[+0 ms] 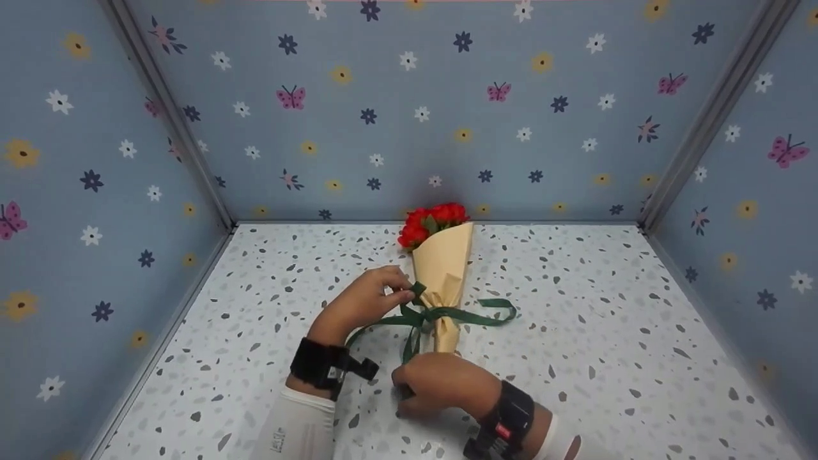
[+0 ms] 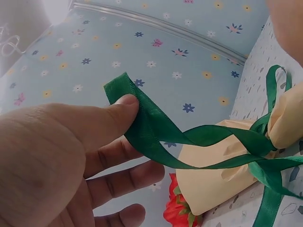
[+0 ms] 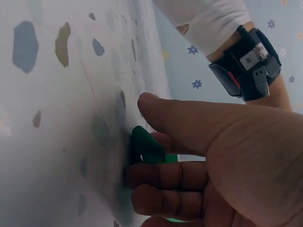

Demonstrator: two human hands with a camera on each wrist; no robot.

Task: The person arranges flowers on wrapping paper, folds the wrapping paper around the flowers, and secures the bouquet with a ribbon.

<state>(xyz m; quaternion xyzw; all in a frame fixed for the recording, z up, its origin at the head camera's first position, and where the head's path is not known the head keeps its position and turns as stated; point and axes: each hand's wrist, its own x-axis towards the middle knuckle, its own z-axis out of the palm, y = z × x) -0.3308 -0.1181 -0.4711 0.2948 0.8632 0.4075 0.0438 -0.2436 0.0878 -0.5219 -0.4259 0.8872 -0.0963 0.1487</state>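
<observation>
A bouquet of red flowers (image 1: pixel 441 217) in tan wrapping paper (image 1: pixel 441 259) lies on the table, its blooms toward the back wall. Around the gathered paper a green ribbon (image 1: pixel 470 315) is tied, with loose lengths to both sides. Thumb and index finger of my left hand (image 1: pixel 367 297) pinch a folded loop of this ribbon (image 2: pixel 147 123), raised left of the knot; the other fingers are spread. Below the wrap, my right hand (image 1: pixel 447 383) is low at the tabletop. In the right wrist view, ribbon (image 3: pixel 147 146) passes between its curled fingers, the thumb standing apart.
The speckled white tabletop (image 1: pixel 594 332) is enclosed by blue flower-patterned panels (image 1: pixel 409 115) at the back and both sides. Metal strips (image 1: pixel 172 121) run along the panel corners. Each wrist wears a black strap with a camera (image 1: pixel 319 367).
</observation>
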